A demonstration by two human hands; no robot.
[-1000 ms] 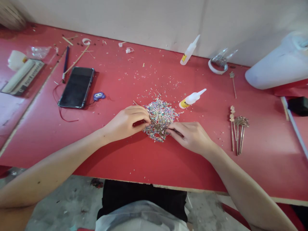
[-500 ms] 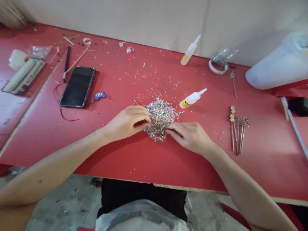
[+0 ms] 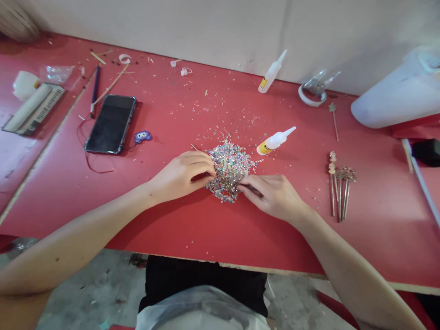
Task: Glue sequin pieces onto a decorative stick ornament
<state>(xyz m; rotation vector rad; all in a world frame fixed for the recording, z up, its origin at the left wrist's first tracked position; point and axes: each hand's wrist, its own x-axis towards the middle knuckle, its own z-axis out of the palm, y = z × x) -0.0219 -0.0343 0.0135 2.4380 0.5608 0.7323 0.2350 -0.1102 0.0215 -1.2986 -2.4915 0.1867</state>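
Note:
A heap of small glittering sequins (image 3: 231, 163) lies in the middle of the red table (image 3: 206, 224). My left hand (image 3: 182, 174) rests at its left edge, fingers pinched round a thin wooden stick (image 3: 206, 161) whose tip pokes into the heap. At the heap's near right edge my right hand (image 3: 273, 195) is closed on a slim metal hairpin (image 3: 237, 185), whose ornate head lies among the sequins. The two hands almost meet over the heap's near side.
A glue bottle (image 3: 274, 141) lies just right of the heap, another (image 3: 271, 72) by the wall. Several finished hairpins (image 3: 338, 188) lie to the right. A black phone (image 3: 110, 123), a pen (image 3: 94, 88) and a box (image 3: 32, 109) sit at the left. A large white container (image 3: 395, 96) stands far right.

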